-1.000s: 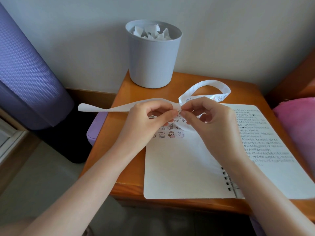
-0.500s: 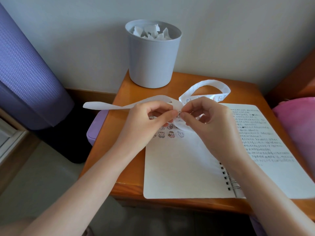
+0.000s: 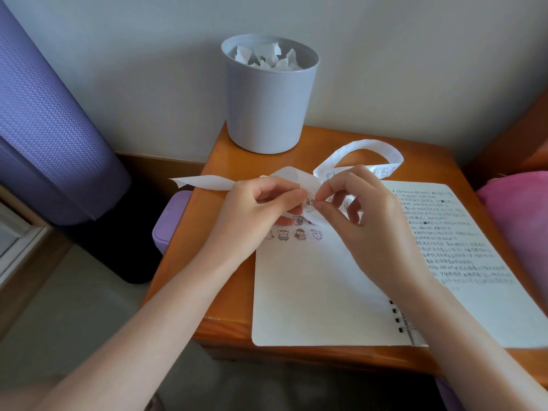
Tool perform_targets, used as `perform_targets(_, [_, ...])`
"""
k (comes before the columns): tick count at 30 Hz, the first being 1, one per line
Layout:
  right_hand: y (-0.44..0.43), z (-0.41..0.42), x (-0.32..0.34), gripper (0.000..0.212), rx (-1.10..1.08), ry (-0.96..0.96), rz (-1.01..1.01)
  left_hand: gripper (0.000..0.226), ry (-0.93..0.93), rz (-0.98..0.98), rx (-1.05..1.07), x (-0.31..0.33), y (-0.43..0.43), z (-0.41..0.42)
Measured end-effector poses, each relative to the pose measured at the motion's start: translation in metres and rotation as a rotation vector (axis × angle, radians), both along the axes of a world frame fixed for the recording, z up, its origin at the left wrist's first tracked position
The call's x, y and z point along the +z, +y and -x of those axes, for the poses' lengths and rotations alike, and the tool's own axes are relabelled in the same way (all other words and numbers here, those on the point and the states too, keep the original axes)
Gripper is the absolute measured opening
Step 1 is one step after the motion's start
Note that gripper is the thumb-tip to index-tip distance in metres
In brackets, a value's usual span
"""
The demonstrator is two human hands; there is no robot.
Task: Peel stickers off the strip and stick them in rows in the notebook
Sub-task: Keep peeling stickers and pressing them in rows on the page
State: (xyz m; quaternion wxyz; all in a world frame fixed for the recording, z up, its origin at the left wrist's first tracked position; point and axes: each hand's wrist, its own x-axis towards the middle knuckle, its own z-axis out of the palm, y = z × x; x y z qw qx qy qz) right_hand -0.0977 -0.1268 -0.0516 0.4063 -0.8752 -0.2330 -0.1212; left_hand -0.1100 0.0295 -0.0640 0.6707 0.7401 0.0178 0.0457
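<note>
Above the notebook (image 3: 311,292): sticker strip (image 3: 370,147) is held between the hands.
Left hand (image 3: 255,212): pinched on the strip.
Right hand (image 3: 370,226): pinched on the strip.

White strip (image 3: 370,145), white notebook (image 3: 311,292) with black handwriting, pale grey bin (image 3: 267,108), orange-brown table (image 3: 430,164), purple dimpled mat (image 3: 44,129).

The counter (image 3: 430,161) is orange-brown wood with a glossy varnish. The notebook (image 3: 311,292) has matt white paper pages and a metal wire binding (image 3: 404,324). The strip (image 3: 207,181) is thin, smooth, slightly see-through paper. At upper centre, the bin (image 3: 267,108) is matt grey plastic holding crumpled paper scraps (image 3: 267,59). At left, a purple roll (image 3: 44,129) has a dimpled surface.
</note>
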Motion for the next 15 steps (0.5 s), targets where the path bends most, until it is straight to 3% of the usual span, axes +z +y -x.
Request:
perform_targets(8, [-0.002, 0.008, 0.012, 0.009, 0.017, 0.091, -0.098, 0.008, -0.012, 0.022, 0.023, 0.000, 0.001, -0.001])
perform_targets(11, [-0.006, 0.013, 0.021, 0.007, 0.048, 0.263, -0.141, 0.010, -0.023, -0.001, 0.026, -0.001, 0.002, -0.002])
perform_targets(15, [-0.010, 0.012, 0.017, 0.003, 0.136, 0.602, -0.015, 0.014, -0.035, -0.035, 0.020, -0.002, 0.001, -0.001])
